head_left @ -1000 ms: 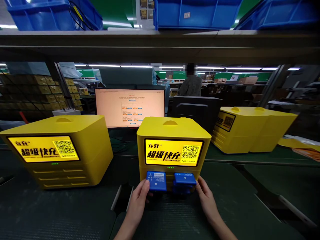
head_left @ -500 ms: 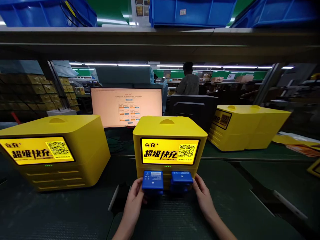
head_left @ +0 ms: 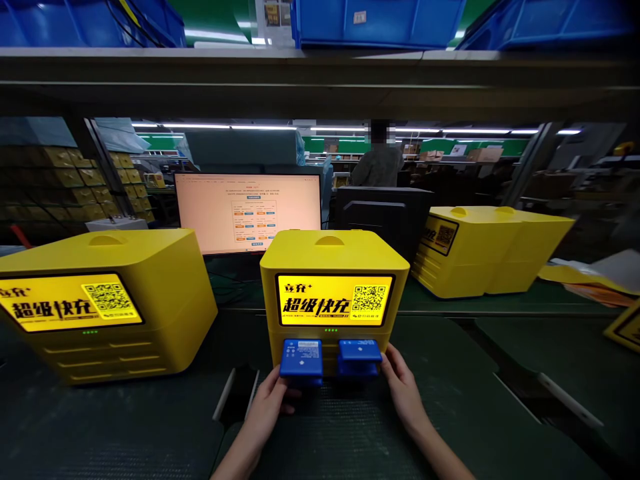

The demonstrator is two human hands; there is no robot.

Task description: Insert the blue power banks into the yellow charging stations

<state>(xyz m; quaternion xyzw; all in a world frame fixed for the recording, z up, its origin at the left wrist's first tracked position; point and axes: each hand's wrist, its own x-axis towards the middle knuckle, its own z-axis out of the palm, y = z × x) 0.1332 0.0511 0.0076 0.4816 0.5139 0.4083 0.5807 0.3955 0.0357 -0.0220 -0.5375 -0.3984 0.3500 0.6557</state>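
Dark green bench runs wide across the view. Sitting on it: a yellow station dead centre, a bigger yellow one to the left, a third farther back on the right. A lit monitor stands behind the middle station, and yellow sheets lie at the far right edge.

The scene is dim. Most light comes from the glowing monitor, the lit yellow panels on the charging stations, and far ceiling strip lights. The bench lies in deep shadow. Straight lines bow toward the edges. The far background is soft, and one face there is pixelated.
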